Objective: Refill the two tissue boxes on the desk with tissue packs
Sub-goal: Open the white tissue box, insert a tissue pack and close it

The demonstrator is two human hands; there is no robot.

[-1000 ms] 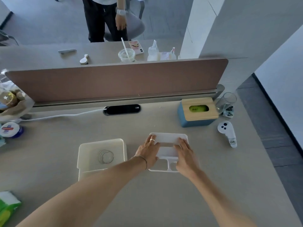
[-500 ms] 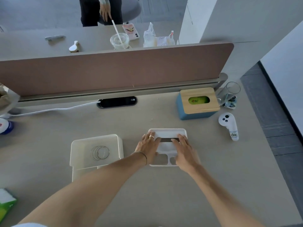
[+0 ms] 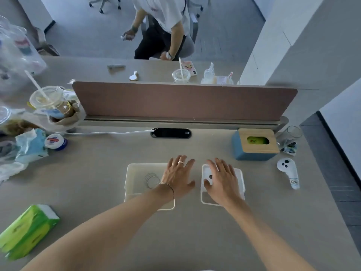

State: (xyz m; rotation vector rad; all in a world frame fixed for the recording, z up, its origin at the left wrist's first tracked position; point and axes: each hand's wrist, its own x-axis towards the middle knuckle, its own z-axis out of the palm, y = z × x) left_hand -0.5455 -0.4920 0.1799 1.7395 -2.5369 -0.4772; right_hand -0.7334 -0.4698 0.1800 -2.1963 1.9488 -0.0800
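The open white tissue box (image 3: 136, 179) sits on the bench (image 3: 195, 241), lidless, with a coiled wire spring visible on its floor and no tissues inside. The left hand (image 3: 178, 178) lies flat over the right end of this box, fingers spread and gripping nothing, a ring on 1 finger and a thin bracelet at the wrist. Just right of the box, apart from it by a narrow strip of bench, lies the white lid (image 3: 239, 179), and the right hand (image 3: 221, 179) rests on it palm down with fingers splayed, pressing rather than clasping; an oval cut-out in the lid shows by the thumb. Well to the right of the box and farther back stands the blue tissue box (image 3: 252, 153) with its wooden top (image 3: 257, 140) in place, green packaging showing through the slot. Right of that, a white controller (image 3: 289, 172) lies on the bench and a clear glass (image 3: 293, 133) stands behind it. Left of the white box and nearer the camera, a green tissue pack (image 3: 27, 230) lies at the bench edge. Behind the box, a brown divider (image 3: 183, 101) runs across the bench, and beyond it a person (image 3: 166, 26) stands.
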